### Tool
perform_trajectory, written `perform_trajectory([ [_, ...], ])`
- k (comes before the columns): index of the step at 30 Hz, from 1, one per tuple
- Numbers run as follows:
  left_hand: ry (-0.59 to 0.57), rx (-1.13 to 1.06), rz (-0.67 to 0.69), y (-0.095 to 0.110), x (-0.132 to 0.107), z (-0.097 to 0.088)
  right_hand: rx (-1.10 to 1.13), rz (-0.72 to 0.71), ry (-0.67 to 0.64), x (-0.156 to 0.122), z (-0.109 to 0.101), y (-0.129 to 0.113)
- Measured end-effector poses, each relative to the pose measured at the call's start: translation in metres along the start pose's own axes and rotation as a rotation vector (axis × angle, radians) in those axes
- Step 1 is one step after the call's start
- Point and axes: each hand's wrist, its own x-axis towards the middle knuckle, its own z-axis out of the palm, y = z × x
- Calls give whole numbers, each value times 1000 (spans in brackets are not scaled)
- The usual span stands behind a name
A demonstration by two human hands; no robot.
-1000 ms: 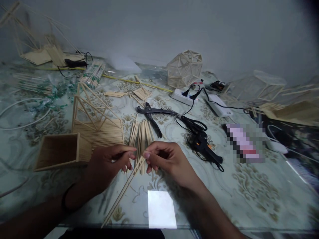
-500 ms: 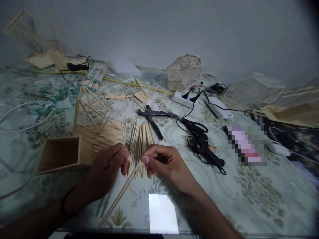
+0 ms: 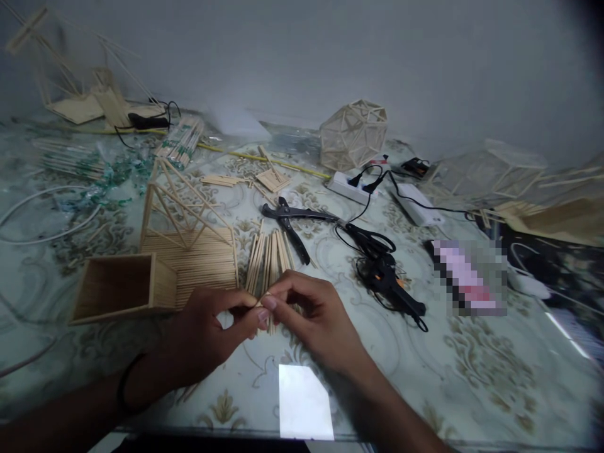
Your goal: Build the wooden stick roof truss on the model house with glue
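My left hand (image 3: 207, 333) and my right hand (image 3: 309, 318) meet at the fingertips in the middle near side of the table. Both pinch the upper end of long thin wooden sticks (image 3: 263, 299); the sticks run down under my left hand, and a short piece shows below it. Just behind my fingers lies a loose bundle of short wooden sticks (image 3: 270, 259). A wooden stick box (image 3: 120, 286) lies on its side left of my left hand, against a stick frame on a slatted base (image 3: 189, 236).
Black cutters (image 3: 290, 220) and a black glue gun (image 3: 389, 280) with its cord lie behind and right of my hands. A white power strip (image 3: 352, 185), a stick polyhedron (image 3: 353, 133), more stick models and packs of sticks ring the patterned table.
My left hand has moved right and closed onto the stick end beside my right fingers. The long sticks, earlier plain to see slanting down-left, are now mostly covered by my left hand.
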Motion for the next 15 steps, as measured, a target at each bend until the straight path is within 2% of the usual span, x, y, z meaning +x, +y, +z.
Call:
perform_trajectory([
  [5,22,-30,20,1,2,-2,-135,-98,33,-1,0,-1],
  [10,-1,-80,-23,2,3,-3,-168,-89,20,-2,2,0],
  [15,1,-110,-43,6,2,-5,-119,-14,34,-1,-1,3],
])
